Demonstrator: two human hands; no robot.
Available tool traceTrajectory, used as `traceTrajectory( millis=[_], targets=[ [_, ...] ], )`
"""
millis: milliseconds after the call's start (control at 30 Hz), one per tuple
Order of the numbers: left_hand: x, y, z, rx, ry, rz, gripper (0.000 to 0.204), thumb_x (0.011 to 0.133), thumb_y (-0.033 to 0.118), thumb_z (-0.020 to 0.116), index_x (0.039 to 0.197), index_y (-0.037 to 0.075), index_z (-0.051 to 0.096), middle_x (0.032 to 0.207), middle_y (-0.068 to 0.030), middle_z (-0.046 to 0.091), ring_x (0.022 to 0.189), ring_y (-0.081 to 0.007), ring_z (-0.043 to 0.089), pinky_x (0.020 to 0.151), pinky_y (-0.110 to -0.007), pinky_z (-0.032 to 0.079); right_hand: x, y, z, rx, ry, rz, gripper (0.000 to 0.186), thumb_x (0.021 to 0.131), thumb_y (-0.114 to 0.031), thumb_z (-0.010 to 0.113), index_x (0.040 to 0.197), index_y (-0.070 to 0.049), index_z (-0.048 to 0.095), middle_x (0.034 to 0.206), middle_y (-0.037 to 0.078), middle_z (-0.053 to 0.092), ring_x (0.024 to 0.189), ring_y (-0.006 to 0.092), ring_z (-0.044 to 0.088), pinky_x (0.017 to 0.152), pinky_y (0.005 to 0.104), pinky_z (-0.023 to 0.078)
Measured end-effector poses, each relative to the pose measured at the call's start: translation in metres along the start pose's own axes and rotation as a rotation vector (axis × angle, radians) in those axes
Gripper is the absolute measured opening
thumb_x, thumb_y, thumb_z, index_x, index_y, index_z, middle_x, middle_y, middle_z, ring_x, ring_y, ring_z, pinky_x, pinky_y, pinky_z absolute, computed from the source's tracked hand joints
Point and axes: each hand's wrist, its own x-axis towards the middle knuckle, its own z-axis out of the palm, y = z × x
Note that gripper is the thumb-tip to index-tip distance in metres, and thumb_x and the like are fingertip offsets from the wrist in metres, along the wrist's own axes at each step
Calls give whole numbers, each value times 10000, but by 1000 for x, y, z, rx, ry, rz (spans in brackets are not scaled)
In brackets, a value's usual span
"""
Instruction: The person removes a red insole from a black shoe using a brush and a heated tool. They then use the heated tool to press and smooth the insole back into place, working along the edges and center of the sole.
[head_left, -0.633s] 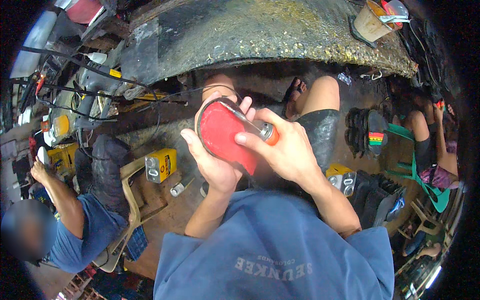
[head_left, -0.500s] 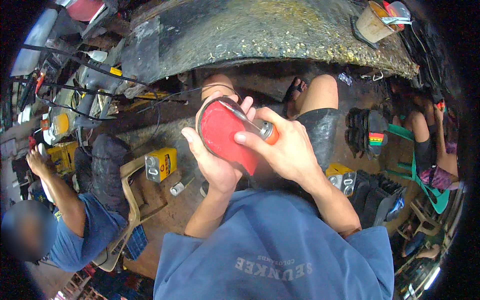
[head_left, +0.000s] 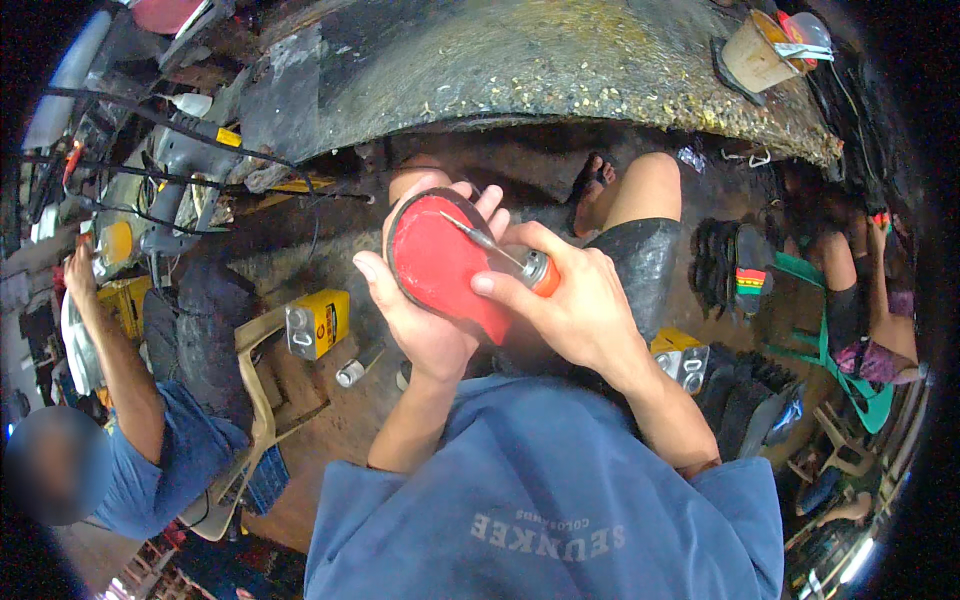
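Note:
My left hand [head_left: 420,330] cradles a teardrop-shaped red piece [head_left: 440,265] with a dark rim, its fingertips showing past the upper right edge. My right hand [head_left: 575,310] grips an orange-handled tool [head_left: 542,278] with a metal collar and a slim, pointed metal shaft. That shaft lies across the upper face of the red piece, angled toward the upper left; whether its tip touches cannot be told. The right thumb rests on the red piece near its middle.
A worn bench [head_left: 520,60] spans the top, holding a bucket [head_left: 750,60]. Left are a grey power tool [head_left: 175,215], cables, a yellow can [head_left: 325,325] and a co-worker [head_left: 160,480]. Right lie stacked dark soles [head_left: 715,265] and another person [head_left: 855,290] beside a green chair.
My hands and the red piece have moved slightly up and left, and the shaft now reaches farther over the red face. The left co-worker's hand has moved upward.

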Motion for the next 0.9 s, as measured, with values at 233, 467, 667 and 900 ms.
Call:
traceTrajectory(
  millis=[233, 467, 667, 900],
  targets=[
    [5, 2, -8, -116, -70, -90, 1016, 1059, 849, 274, 1628, 16, 396, 1534, -238, 562, 1443, -503, 557, 1236, -626, 440, 1, -3, -6, 10, -46, 69, 555, 909, -536, 868, 1198, -76, 753, 766, 167, 753, 728, 320, 775, 738, 430, 585],
    [6, 1, -9, -68, -72, -75, 1017, 1068, 836, 264, 1637, 0, 377, 1549, -250, 542, 1452, -518, 542, 1257, -624, 419, 7, -9, -3, 23, -19, 14, 538, 907, -522, 876, 1195, -84, 751, 768, 170, 745, 730, 313, 773, 734, 419, 581],
    [7, -1, -9, -97, -85, -99, 990, 1085, 812, 240, 1624, -4, 394, 1514, -255, 570, 1431, -509, 561, 1247, -622, 434, 5, -9, -6, 16, -41, 30, 546, 895, -520, 890, 1200, -91, 747, 801, 158, 757, 736, 308, 773, 739, 417, 584],
    [31, 32, -16, -110, -96, -229, 901, 1127, 747, 218, 1604, 20, 450, 1414, -225, 655, 1267, -412, 679, 1110, -581, 557, 2, -9, -17, -21, -16, 37, 584, 877, -520, 907, 1249, -106, 732, 802, 164, 751, 741, 328, 769, 762, 432, 590]
  ],
)
